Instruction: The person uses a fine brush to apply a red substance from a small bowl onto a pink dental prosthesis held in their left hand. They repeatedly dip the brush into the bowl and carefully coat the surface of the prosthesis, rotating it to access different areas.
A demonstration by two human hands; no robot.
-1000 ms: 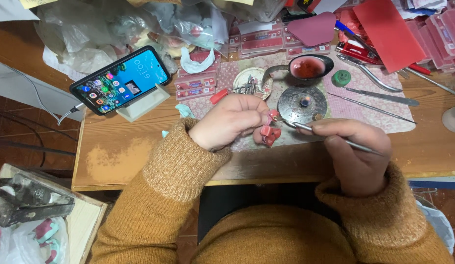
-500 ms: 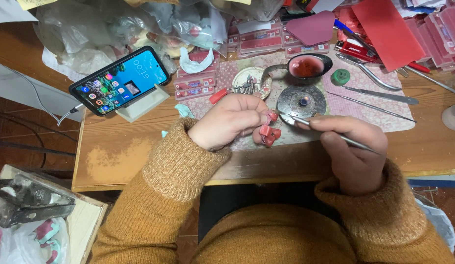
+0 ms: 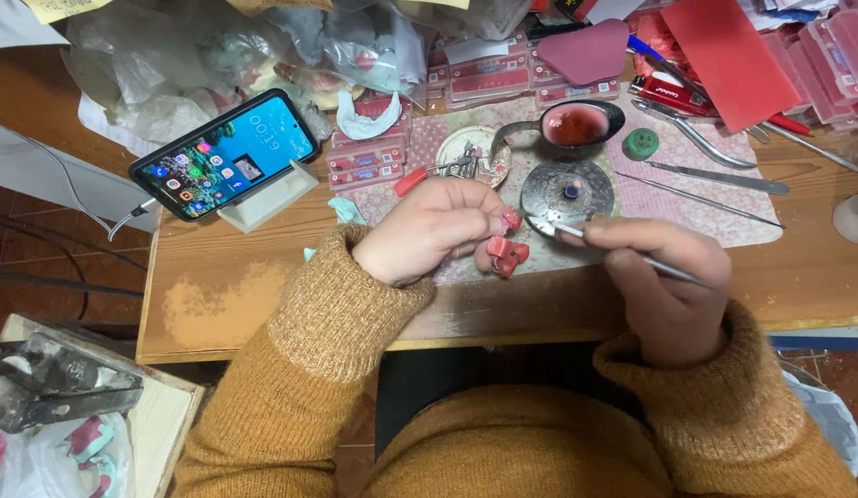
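Observation:
My left hand (image 3: pixel 429 231) grips a small pink wax piece (image 3: pixel 505 247) at the fingertips, held low over the patterned mat (image 3: pixel 724 207). My right hand (image 3: pixel 664 277) holds a thin metal tool (image 3: pixel 613 249) like a pen. The tool's tip rests at the near rim of a round dark metal dish (image 3: pixel 567 192), right beside the pink piece. Behind the dish stands a dark ladle (image 3: pixel 577 124) filled with red wax. Both arms wear mustard knitted sleeves.
A phone (image 3: pixel 224 152) on a stand sits at the left of the wooden desk (image 3: pixel 217 286). Metal hand tools (image 3: pixel 715 175), a green cap (image 3: pixel 642 143), red boxes (image 3: pixel 484 78), plastic bags (image 3: pixel 171 55) and a small tin (image 3: pixel 472 152) crowd the back. A dark metal object (image 3: pixel 60 383) lies lower left.
My right hand moved the tool left and up, so its tip went from near the pink piece to the dish rim. My left hand stayed nearly still.

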